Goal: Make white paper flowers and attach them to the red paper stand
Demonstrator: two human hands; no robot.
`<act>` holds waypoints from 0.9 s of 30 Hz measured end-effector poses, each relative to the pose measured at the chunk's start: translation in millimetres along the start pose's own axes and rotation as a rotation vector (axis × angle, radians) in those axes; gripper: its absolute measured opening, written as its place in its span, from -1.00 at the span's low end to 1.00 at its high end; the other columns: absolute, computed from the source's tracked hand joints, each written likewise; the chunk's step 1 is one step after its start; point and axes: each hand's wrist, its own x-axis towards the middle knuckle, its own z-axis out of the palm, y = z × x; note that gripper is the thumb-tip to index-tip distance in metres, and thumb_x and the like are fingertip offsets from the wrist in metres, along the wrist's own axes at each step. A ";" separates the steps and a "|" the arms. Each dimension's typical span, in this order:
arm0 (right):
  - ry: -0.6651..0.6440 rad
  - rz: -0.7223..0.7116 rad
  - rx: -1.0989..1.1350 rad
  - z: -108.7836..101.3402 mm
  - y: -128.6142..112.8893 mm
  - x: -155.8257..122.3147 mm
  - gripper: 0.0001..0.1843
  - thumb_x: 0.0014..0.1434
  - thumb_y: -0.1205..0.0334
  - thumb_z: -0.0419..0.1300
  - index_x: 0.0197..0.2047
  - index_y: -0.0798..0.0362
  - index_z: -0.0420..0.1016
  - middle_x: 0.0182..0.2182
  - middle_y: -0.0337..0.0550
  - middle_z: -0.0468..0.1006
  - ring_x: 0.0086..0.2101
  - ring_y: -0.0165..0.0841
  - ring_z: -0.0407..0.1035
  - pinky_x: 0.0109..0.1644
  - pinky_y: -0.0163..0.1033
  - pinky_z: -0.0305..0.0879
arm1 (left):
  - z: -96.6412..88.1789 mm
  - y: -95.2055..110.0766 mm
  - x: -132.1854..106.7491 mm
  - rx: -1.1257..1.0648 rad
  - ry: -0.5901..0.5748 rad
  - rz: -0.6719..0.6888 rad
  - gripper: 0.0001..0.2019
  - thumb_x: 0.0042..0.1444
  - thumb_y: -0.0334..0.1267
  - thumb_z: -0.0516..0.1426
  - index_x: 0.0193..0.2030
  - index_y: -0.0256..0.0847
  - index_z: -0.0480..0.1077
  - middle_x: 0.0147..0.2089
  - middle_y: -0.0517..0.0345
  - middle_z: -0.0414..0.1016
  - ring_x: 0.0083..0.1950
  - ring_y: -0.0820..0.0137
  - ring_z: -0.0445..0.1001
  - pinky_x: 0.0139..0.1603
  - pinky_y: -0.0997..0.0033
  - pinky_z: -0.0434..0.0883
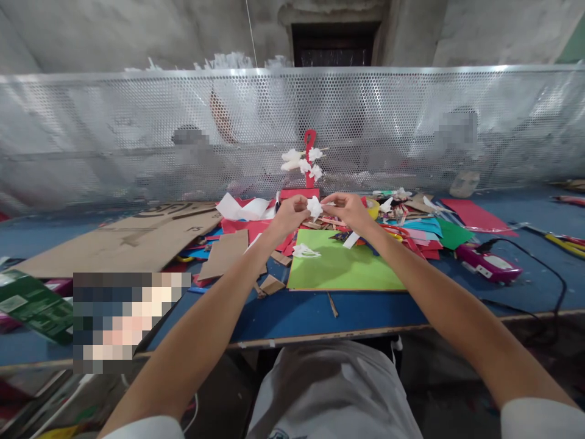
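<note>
My left hand and my right hand meet above the far edge of a green sheet, both pinched on a small crumpled white paper flower held between them. A white paper strip hangs below my right hand. Another small white paper piece lies on the green sheet. Behind my hands stands a red paper stand with several white paper flowers on a stick.
Coloured paper scraps and cardboard pieces litter the blue table. A large cardboard sheet lies at the left, a pink glue gun with black cable at the right. A perforated metal screen closes the back.
</note>
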 end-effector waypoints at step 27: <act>-0.087 0.225 0.461 -12.9 11.0 1.3 -0.59 -0.20 0.13 0.53 -0.27 -0.01 0.52 -0.42 -0.29 0.59 -0.38 -0.43 0.51 -0.15 -0.28 0.53 | -42.8 -6.6 -0.5 0.860 -0.633 0.005 -0.66 -0.10 -0.34 0.10 -0.14 -0.21 0.51 -0.23 0.05 0.58 -0.30 0.35 0.48 -0.31 0.47 0.31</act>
